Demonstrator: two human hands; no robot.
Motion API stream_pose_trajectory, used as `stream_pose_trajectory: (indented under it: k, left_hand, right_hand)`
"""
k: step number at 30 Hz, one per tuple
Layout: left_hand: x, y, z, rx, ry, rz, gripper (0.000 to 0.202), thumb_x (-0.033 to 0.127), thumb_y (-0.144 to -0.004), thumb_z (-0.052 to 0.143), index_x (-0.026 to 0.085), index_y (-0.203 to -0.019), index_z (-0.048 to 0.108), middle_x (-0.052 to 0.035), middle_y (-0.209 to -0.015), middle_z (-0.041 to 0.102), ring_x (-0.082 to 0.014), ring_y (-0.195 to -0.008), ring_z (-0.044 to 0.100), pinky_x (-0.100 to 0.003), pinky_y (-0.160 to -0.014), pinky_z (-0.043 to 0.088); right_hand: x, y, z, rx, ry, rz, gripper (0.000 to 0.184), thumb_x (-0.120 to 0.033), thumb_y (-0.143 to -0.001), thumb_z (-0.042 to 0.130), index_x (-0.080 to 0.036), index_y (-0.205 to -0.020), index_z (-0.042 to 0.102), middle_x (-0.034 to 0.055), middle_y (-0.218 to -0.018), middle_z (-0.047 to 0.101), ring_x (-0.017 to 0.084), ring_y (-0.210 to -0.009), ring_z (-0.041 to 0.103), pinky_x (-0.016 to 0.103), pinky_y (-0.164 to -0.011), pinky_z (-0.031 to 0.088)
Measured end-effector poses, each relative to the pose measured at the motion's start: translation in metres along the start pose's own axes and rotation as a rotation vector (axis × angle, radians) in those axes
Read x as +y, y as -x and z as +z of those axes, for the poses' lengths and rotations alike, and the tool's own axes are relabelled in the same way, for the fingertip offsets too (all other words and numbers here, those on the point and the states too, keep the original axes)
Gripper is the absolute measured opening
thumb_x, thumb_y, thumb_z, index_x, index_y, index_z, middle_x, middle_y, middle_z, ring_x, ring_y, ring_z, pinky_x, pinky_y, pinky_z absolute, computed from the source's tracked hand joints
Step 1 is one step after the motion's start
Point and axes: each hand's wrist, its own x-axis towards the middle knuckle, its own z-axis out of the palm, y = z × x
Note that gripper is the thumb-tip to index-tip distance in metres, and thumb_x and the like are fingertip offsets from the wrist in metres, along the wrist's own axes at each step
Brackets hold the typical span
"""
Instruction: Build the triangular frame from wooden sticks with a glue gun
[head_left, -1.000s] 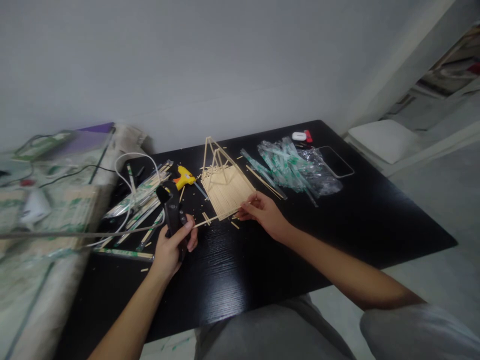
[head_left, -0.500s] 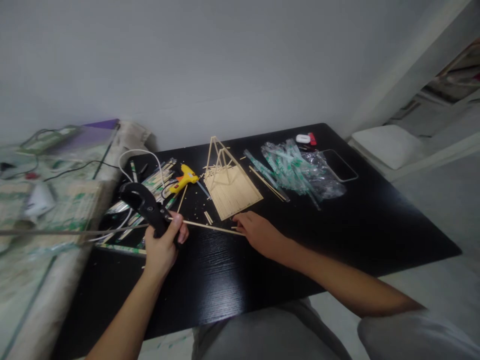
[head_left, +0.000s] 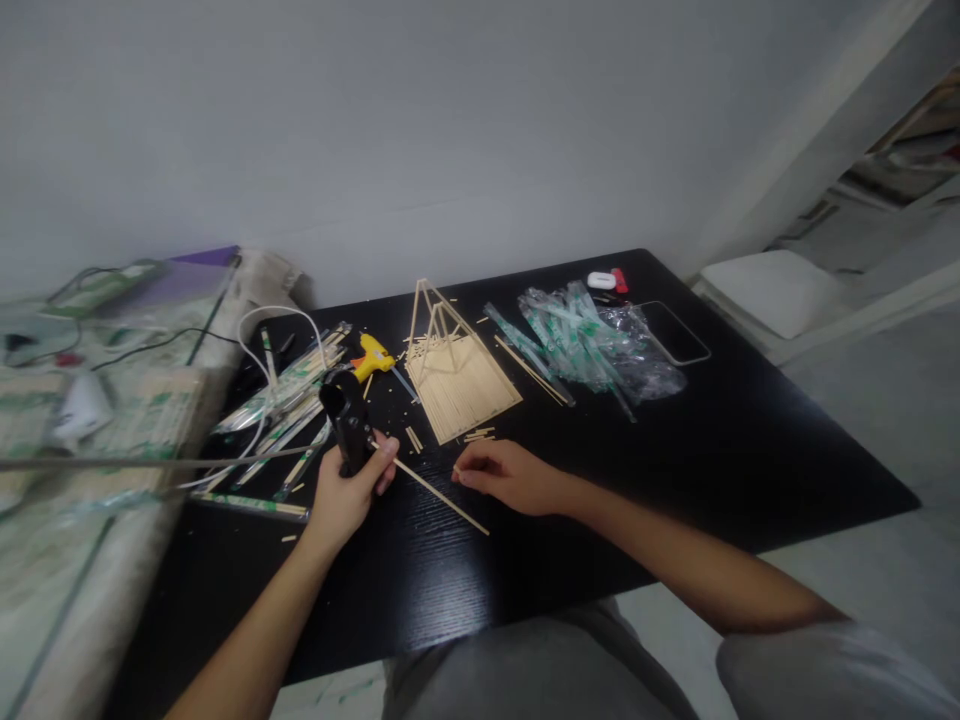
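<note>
My left hand (head_left: pixel 349 500) is closed around a black cutter with a hooked jaw (head_left: pixel 346 415). From the same hand a thin wooden stick (head_left: pixel 442 497) slants down to the right, its far end free above the table. My right hand (head_left: pixel 510 475) is near that stick but apart from it, thumb and fingertips pinched together. Whatever is between those fingertips is too small to make out. Beyond both hands stands a wooden stick model (head_left: pixel 469 390), a flat base with triangular frames rising at its back. Short cut pieces (head_left: pixel 480 434) lie by its front corner.
On the black table (head_left: pixel 600 500), a yellow glue gun (head_left: pixel 373 357) lies left of the model, near wrapped sticks (head_left: pixel 292 390) and a white cable (head_left: pixel 279 308). To the right are crumpled plastic wrappers (head_left: pixel 577 335), a phone (head_left: pixel 675 333) and a white case (head_left: pixel 601 280).
My right hand has let go of the long stick's end and moved slightly left and down. My left hand has shifted right with the cutter, and the stick now tilts lower. More short pieces show by the model.
</note>
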Motion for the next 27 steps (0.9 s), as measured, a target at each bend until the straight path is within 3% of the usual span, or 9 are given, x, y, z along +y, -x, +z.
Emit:
stream_pose_trajectory:
  k: [7,11,14,21,27]
  left_hand:
    - [0.026,-0.02,0.005,-0.021,-0.088,0.006,0.032,0.043,-0.081,0.078,0.017,-0.079,0.06,0.0041,-0.055,0.056,-0.0071,-0.043,0.047,-0.019,-0.042,0.036]
    - [0.028,-0.036,0.009,-0.003,-0.079,0.021,0.032,0.044,-0.079,0.079,0.017,-0.078,0.06,0.0045,-0.055,0.055,-0.0068,-0.041,0.046,-0.019,-0.041,0.036]
    - [0.025,-0.043,0.014,0.015,-0.062,0.02,0.034,0.045,-0.078,0.079,0.018,-0.077,0.059,0.0051,-0.054,0.053,-0.0067,-0.041,0.045,-0.018,-0.039,0.035]
    - [0.019,-0.044,0.022,0.041,-0.018,0.031,0.032,0.043,-0.078,0.079,0.019,-0.079,0.058,0.0061,-0.054,0.051,-0.0063,-0.041,0.044,-0.018,-0.039,0.034]
    - [0.023,-0.044,0.025,0.041,-0.036,0.104,0.03,0.043,-0.083,0.075,0.019,-0.08,0.057,0.0067,-0.055,0.049,-0.006,-0.041,0.042,-0.019,-0.041,0.034]
  right_hand:
    - [0.011,-0.001,0.001,-0.193,-0.349,0.151,0.037,-0.045,-0.078,0.08,-0.013,-0.095,0.069,0.0067,-0.087,0.077,0.015,-0.077,0.071,0.026,-0.07,0.053]
    - [0.011,-0.001,0.0,-0.254,-0.419,0.189,0.044,-0.043,-0.076,0.083,-0.013,-0.104,0.068,0.0079,-0.086,0.078,0.015,-0.075,0.073,0.026,-0.07,0.055]
    - [0.013,-0.002,0.001,-0.26,-0.461,0.208,0.043,-0.043,-0.074,0.084,-0.013,-0.1,0.067,0.0078,-0.085,0.078,0.015,-0.076,0.074,0.026,-0.071,0.056]
    - [0.016,-0.003,0.008,-0.247,-0.547,0.244,0.041,-0.041,-0.07,0.088,-0.012,-0.086,0.064,0.0075,-0.082,0.078,0.016,-0.08,0.075,0.026,-0.072,0.057]
    - [0.016,-0.004,0.008,-0.251,-0.541,0.266,0.041,-0.038,-0.067,0.09,-0.012,-0.092,0.07,0.0064,-0.083,0.078,0.016,-0.077,0.074,0.027,-0.073,0.056]
